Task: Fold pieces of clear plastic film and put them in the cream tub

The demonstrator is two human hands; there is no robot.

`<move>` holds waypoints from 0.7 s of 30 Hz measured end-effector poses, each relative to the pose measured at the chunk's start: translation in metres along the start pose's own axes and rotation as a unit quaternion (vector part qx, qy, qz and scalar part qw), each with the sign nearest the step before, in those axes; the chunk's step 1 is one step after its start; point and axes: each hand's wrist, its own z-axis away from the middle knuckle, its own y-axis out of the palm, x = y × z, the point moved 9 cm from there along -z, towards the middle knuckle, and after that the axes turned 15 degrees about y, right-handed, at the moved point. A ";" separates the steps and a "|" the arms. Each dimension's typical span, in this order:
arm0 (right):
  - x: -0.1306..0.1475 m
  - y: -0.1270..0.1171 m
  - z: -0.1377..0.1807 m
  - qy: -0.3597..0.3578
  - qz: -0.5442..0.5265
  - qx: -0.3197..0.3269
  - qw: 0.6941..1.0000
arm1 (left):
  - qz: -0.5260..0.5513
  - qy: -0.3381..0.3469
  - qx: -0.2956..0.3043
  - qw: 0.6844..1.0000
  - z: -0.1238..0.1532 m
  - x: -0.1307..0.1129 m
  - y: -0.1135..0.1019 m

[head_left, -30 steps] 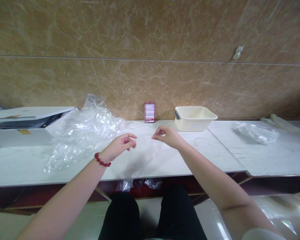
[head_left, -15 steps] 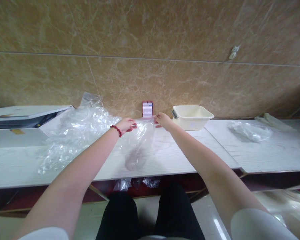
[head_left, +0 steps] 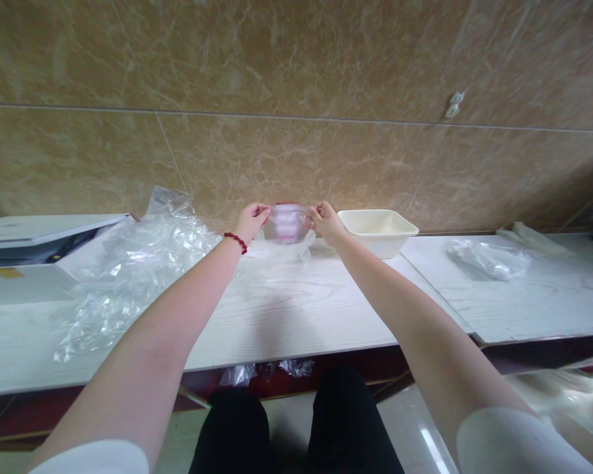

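Between my two hands a clear plastic bag (head_left: 287, 250) is stretched, its upper edge pinched at both ends and its body blurred by motion. My left hand (head_left: 252, 220), with a red bead bracelet at the wrist, grips the left end. At the right end, my right hand (head_left: 326, 220) pinches the film between thumb and fingers. Behind the bag, a phone (head_left: 286, 220) leans against the wall and shows blurred through the plastic. A cream plastic bin (head_left: 380, 245) stands just right of my right hand.
A heap of clear plastic bags (head_left: 143, 263) covers the left part of the white table (head_left: 286, 309), beside an opened white box (head_left: 24, 283). Further right lies another bundle of clear bags (head_left: 489, 259). A marbled wall (head_left: 296, 158) rises behind. More plastic (head_left: 296, 367) shows below the table edge.
Both hands have lifted and moved toward the wall, carrying the bag up off the table in front of the phone. The view has shifted slightly.
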 end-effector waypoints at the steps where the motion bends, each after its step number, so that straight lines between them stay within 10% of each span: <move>1: 0.001 -0.002 0.001 -0.021 0.015 -0.002 1.000 | -0.010 0.039 0.007 0.999 0.000 -0.007 0.000; 21: -0.102 0.002 0.143 -0.130 0.458 0.108 0.873 | -0.264 0.193 0.387 0.862 0.178 0.023 0.046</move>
